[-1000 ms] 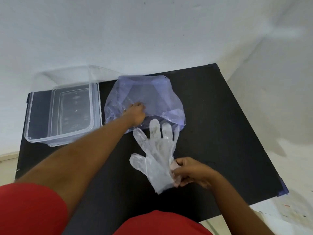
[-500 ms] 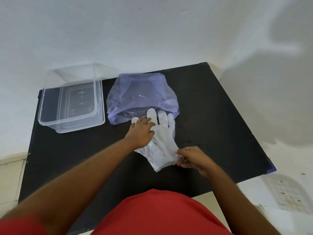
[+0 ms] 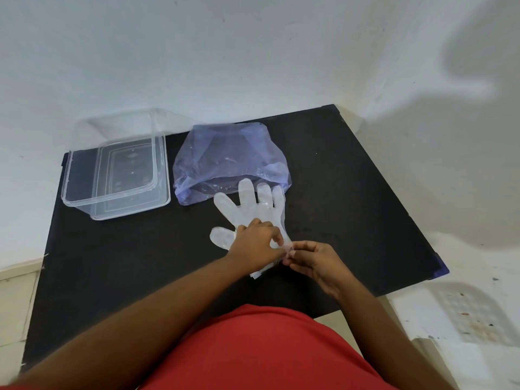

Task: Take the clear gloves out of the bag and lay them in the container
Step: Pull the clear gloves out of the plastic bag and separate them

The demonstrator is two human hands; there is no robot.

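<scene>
The clear gloves point(image 3: 253, 209) lie flat as a stack on the black table point(image 3: 351, 192), fingers pointing toward the bluish plastic bag point(image 3: 228, 156) just behind them. My left hand point(image 3: 254, 244) rests on the gloves' palm area and pinches the cuff edge. My right hand point(image 3: 315, 261) pinches the same cuff edge from the right. The clear container point(image 3: 84, 198) stands open and empty at the back left, apart from the bag.
The white wall runs behind the table. A white perforated plastic seat point(image 3: 467, 313) sits off the table's right front corner. My red shirt fills the bottom of the view.
My left hand left the bag, came down across the gloves and now meets the right hand at the cuff. The gloves stayed on the table.
</scene>
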